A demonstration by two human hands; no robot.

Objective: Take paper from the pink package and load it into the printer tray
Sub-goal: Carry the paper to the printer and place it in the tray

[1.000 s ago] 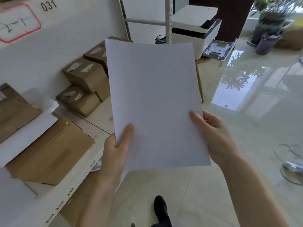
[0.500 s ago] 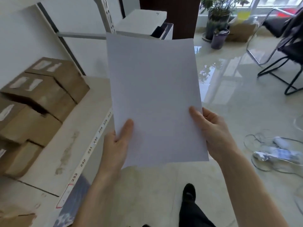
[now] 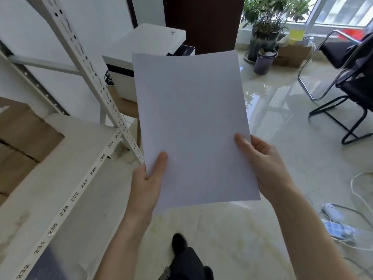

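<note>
— White printer paper (image 3: pixel 191 126), a thin sheaf by the look of it, held up in the air in front of the person. How do you think it will handle?

— Light and floppy, I'd judge. The top edge bows a little, so it has almost no stiffness of its own. It creases easily and loose sheets can slide over each other, so a grip on both long edges near the bottom makes sense.

— Is that where the hands are?

— Yes. The left hand (image 3: pixel 146 186) pinches the lower left edge, thumb on the face and fingers behind. The right hand (image 3: pixel 264 164) is closed on the lower right edge the same way. Both are holding the paper, nothing else.

— And the printer?

— The white printer (image 3: pixel 153 43) stands beyond the sheet, partly hidden by it, well apart from the hands. Its tray I cannot see, nor the pink package.

— Any writing?

— The shelf edge (image 3: pixel 66 207) on the left carries number labels running from 223 to 232. The printer lid has a small dark logo, too small to read. The paper's face is blank.
</note>
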